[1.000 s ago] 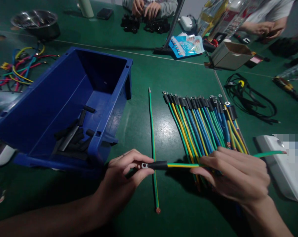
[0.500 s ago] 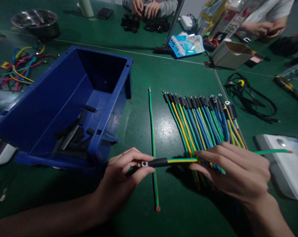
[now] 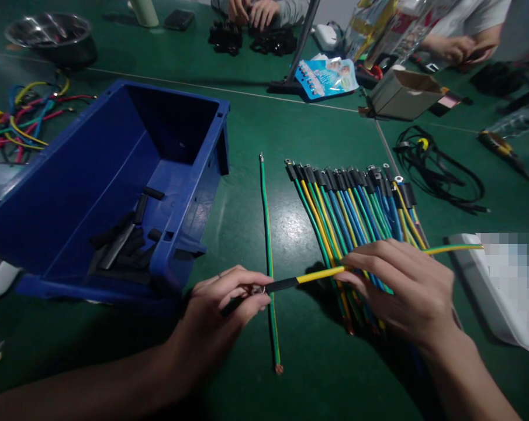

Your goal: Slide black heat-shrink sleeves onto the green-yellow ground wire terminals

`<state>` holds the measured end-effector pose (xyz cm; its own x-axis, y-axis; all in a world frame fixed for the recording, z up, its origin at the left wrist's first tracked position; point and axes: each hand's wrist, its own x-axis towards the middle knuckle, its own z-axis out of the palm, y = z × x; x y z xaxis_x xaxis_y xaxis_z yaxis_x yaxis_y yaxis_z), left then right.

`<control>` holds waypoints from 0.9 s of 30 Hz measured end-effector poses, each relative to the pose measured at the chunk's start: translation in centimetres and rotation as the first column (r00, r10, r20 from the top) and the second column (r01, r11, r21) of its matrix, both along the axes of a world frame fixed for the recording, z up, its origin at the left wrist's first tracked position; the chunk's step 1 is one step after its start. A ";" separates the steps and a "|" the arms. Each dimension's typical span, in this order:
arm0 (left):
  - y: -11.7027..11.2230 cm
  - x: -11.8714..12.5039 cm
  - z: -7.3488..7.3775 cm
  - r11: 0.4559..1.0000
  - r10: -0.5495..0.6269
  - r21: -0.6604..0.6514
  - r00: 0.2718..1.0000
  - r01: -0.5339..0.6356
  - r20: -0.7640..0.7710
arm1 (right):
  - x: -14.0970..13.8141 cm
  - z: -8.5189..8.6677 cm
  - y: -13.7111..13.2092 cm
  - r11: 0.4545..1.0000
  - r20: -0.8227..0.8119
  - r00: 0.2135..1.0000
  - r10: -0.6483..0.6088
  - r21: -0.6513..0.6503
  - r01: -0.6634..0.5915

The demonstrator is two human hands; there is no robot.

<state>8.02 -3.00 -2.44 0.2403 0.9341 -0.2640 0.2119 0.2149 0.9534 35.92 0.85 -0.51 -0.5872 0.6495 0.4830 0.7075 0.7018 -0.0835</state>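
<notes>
Two hands share one green-yellow wire (image 3: 321, 273) here, but going left to right first: a tangle of coloured wires (image 3: 18, 120) lies at the far left of the green table (image 3: 255, 123), with a metal bowl (image 3: 49, 35) behind it (can't tell what's in the bowl).

Next comes a big blue bin (image 3: 115, 175), tipped toward the camera. Inside, a small heap of black sleeve pieces (image 3: 128, 234) sits in the near corner, and the rest of the bin floor is bare blue plastic.

Just below the bin's corner, the left hand (image 3: 229, 301) pinches the ring terminal end of the wire between thumb and fingers. A black sleeve (image 3: 282, 285) sits on the wire right next to those fingertips. The wire runs across above a single green-yellow wire (image 3: 268, 263) lying flat on the table, then into the right hand (image 3: 400, 286), which grips it with the fingers curled over it. The far end sticks out past that hand to the right.

Under the right hand lies a fanned row of finished wires (image 3: 352, 210), blue, green and yellow, all with black-sleeved tips pointing away. Further right there's a coil of black cable (image 3: 439, 169), and behind it an open cardboard box (image 3: 404, 93).
</notes>
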 end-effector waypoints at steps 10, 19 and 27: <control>0.0 -0.1 0.1 0.998 -0.056 0.017 0.998 0.057 -0.020 | -0.3 0.4 -0.5 0.996 0.030 1.000 -0.002 -0.085 0.005; -0.1 0.0 0.4 0.997 -0.077 -0.036 0.994 0.074 -0.077 | -0.1 0.3 -0.4 0.997 0.025 1.000 0.000 -0.075 0.002; -0.1 0.1 0.3 0.997 -0.070 -0.050 0.991 0.065 -0.117 | -0.2 0.4 -0.5 0.998 0.019 1.000 0.007 -0.063 -0.006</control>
<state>8.11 -3.13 -2.10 0.2668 0.9030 -0.3369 0.3384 0.2396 0.9100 35.70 0.39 -0.10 -0.6005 0.6742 0.4300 0.7047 0.7003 -0.1140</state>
